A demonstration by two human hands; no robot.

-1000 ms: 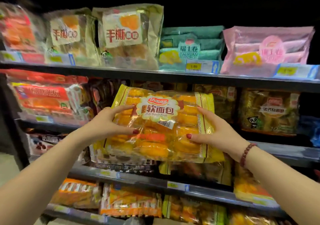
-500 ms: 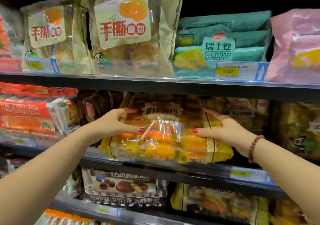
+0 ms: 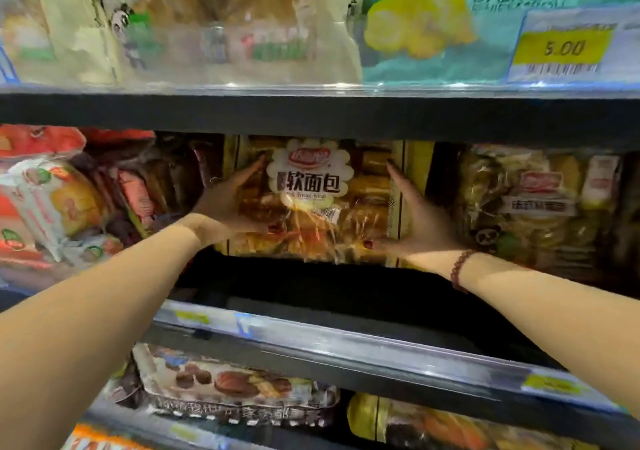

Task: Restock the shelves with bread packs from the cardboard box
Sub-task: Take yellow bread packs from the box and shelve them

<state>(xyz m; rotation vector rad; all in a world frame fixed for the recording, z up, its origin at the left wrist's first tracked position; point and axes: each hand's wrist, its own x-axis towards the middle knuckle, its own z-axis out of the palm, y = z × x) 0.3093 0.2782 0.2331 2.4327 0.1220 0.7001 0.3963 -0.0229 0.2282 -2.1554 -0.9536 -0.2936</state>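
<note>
A yellow bread pack (image 3: 320,203) with a white scalloped label stands upright deep inside the middle shelf (image 3: 346,340), in shadow. My left hand (image 3: 230,203) presses its left side, thumb under the lower edge. My right hand (image 3: 417,217), with a beaded bracelet on the wrist, holds its right side. The pack's bottom edge sits at the back of the dark shelf floor. No cardboard box is in view.
A brown-gold bread pack (image 3: 533,203) stands right of it, red and white packs (image 3: 52,200) to the left. The upper shelf (image 3: 311,113) carries beige bags and a teal Swiss roll pack (image 3: 433,26) with a 5.00 price tag (image 3: 561,47). Chocolate pastry packs (image 3: 235,387) lie below.
Both hands have pushed the yellow pack from the shelf's front edge back into the shelf, and it now stands upright. The camera has moved closer.
</note>
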